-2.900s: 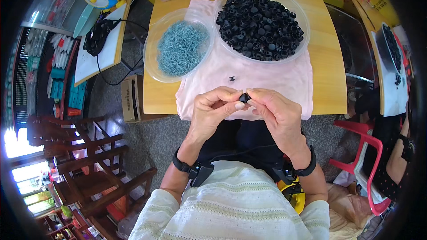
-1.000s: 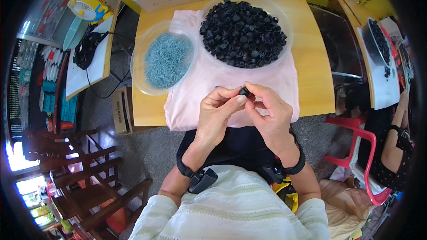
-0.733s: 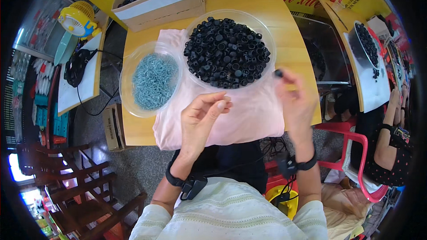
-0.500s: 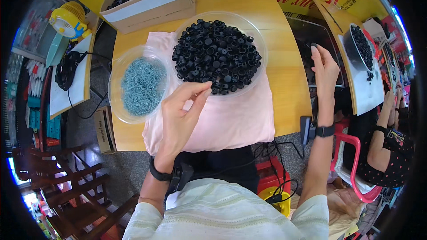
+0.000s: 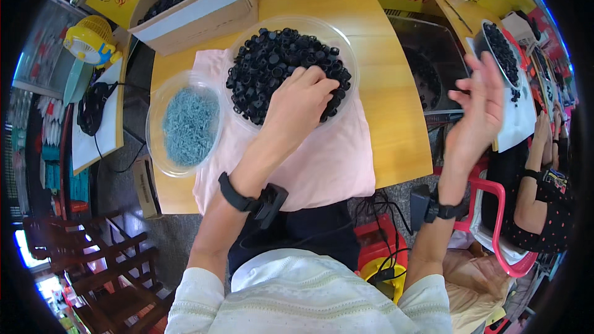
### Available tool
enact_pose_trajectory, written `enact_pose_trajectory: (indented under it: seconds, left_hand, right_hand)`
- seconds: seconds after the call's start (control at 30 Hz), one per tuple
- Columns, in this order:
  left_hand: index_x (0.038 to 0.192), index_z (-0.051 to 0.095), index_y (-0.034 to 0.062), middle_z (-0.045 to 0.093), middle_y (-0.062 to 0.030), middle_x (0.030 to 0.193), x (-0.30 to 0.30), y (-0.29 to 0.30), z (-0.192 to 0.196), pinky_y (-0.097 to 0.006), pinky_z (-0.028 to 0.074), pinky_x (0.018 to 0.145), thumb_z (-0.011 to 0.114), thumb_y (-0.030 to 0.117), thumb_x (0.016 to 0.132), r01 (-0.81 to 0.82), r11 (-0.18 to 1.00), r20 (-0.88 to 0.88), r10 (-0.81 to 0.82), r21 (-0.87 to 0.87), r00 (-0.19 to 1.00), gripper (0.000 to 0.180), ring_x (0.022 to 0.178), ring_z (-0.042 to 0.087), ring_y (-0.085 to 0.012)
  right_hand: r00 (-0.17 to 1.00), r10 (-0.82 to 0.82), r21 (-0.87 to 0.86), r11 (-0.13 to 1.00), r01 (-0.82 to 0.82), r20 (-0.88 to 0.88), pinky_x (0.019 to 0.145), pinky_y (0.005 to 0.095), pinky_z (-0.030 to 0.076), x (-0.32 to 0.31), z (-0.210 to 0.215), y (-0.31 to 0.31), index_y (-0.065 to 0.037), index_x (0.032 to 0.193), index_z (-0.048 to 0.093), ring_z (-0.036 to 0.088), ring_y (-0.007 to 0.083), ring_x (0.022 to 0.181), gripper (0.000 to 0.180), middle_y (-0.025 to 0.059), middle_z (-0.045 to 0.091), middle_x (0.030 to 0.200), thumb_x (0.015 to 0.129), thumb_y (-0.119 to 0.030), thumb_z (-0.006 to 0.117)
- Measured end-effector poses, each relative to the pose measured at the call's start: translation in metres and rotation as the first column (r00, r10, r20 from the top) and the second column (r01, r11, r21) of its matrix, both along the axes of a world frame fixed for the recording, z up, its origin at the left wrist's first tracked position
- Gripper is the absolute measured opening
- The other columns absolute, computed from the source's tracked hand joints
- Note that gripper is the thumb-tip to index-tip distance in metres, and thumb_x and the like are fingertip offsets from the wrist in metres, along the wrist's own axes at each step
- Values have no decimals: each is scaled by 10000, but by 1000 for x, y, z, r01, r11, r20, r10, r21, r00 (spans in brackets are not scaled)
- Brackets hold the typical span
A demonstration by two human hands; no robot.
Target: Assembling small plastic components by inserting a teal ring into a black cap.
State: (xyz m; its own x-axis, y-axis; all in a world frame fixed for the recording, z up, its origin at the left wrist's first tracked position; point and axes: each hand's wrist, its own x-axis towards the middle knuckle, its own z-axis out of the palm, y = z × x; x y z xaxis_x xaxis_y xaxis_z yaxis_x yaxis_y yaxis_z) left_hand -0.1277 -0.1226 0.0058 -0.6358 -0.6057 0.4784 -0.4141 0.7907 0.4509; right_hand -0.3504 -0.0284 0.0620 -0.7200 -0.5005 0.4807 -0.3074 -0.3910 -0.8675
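Small black plastic caps [image 5: 263,68] fill a wide clear bowl [image 5: 354,55] in the middle of the table. My left hand [image 5: 303,96] reaches into the bowl with bent, closed fingers. Its fingertips are down among the caps, so what they pinch is hidden. To the bowl's left stands a smaller clear tub [image 5: 150,142] of thin blue-grey screws [image 5: 192,125]. Beyond the table's right edge my right hand [image 5: 482,102] is raised with its fingers apart and nothing in it. Near it sits a dark bin [image 5: 450,55] with black pieces inside.
Pink cloth [image 5: 284,185] lies under both containers on the wooden table [image 5: 396,142]. A cardboard box [image 5: 207,21] of black parts stands at the back left. To the right are another table [image 5: 516,124] with a bowl of black parts, a pink chair [image 5: 495,210] and a person's arm [image 5: 532,173].
My left hand has moved from the bowl's near rim in over the caps. My right hand has drawn back from the bin and spread its fingers; the dark piece at its fingertips is gone.
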Motion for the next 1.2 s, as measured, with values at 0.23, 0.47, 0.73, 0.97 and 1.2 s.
enact_pose_trajectory:
  seconds: [0.23,0.47,0.73,0.97,1.2]
  left_hand:
    - [910,623,18,575,-108,890,3,-6,-5,-364,459,754,648,8,750,-47,997,-25,49,53,999,163,880,548,-293]
    - [976,635,21,632,-49,860,37,18,12,-266,464,692,666,38,801,0,892,-314,159,452,936,178,751,582,-153]
    - [1051,595,17,651,-70,907,118,77,22,-251,463,716,597,106,898,615,275,-660,478,739,579,177,787,589,-115]
    - [1026,579,12,638,-64,896,147,124,19,-271,490,677,591,106,907,618,369,-715,453,694,533,152,757,598,-122]
    - [951,607,10,638,-28,778,153,133,-5,-245,475,605,587,87,894,211,496,-468,479,842,742,97,663,596,-105]
  right_hand:
    - [921,-253,-348,926,143,-295,475,186,455,40,43,18,65,1229,408,536,112,582,355,200,556,1155,912,-84,464]
    - [863,461,101,887,-450,-208,564,195,457,113,-8,15,-47,1208,523,530,65,660,347,72,609,1038,866,-37,580]
    - [740,646,320,753,-576,-188,573,224,508,172,-19,43,-57,1115,598,588,121,739,331,80,612,1008,794,-4,658]
    - [658,722,325,688,-649,-214,561,223,524,204,-19,62,-21,1028,630,603,122,740,228,89,617,946,803,-2,664]
    - [623,782,456,547,-702,21,551,220,487,201,-47,70,19,983,637,579,110,692,153,72,634,881,854,-64,631]
